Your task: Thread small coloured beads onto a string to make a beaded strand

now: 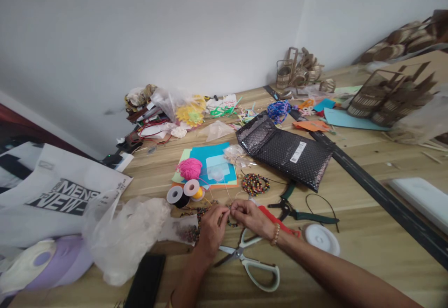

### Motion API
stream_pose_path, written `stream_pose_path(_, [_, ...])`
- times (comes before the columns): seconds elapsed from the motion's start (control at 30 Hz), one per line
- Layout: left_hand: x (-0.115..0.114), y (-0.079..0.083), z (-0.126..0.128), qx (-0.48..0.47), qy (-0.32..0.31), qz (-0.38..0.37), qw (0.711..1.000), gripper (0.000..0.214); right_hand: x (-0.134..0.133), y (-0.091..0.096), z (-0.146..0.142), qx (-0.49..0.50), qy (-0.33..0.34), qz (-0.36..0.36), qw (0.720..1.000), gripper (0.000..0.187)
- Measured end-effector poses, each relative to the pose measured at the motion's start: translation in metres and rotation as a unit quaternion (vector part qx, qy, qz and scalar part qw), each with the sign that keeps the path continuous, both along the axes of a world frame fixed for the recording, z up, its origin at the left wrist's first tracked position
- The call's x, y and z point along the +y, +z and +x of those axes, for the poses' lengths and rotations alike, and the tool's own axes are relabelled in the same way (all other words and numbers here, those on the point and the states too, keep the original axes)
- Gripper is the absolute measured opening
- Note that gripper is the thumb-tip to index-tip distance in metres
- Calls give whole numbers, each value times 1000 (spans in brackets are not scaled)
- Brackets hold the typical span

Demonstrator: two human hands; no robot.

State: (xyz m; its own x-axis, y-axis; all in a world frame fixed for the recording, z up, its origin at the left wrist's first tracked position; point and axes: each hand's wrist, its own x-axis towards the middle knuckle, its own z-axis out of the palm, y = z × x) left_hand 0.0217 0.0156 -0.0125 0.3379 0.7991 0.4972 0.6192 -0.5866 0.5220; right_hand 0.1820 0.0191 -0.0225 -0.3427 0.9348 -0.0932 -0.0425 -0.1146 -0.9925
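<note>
My left hand (213, 227) and my right hand (251, 215) meet above the table, each with thumb and forefinger pinched. Between the fingertips is a thin cord (227, 192), pale and hard to follow, running away toward the coloured paper. Multicoloured bead strands (203, 214) lie beside and partly under my left hand, and a short bead strand (231, 223) shows below the fingertips. A coiled bead strand (255, 185) rests just beyond my right hand. Open scissors (239, 253) with pale handles lie beneath my forearms.
Dark-green-handled pliers (287, 207), a white spool (322, 239) and a red strip lie right. Thread spools (175, 196), pink yarn (190, 168) and blue paper (210, 151) are ahead. A black bubble mailer (283, 151) lies beyond. Plastic bags (129, 233) and a black phone-like slab (145, 280) sit left.
</note>
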Motion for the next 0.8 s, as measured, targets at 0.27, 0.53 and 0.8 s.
stream_pose_path(0.27, [-4,3,2,109,6,74,991,21,0,-3,1,-27,-7,39,999,27])
stream_pose_path(0.53, [-7,7,5,150,22,103,983,26,0,2,0,-39,9,46,998,34])
stream_pose_path(0.8, [-7,3,9,138,31,132,981,26,1,0,-1,-18,19,33,999,35])
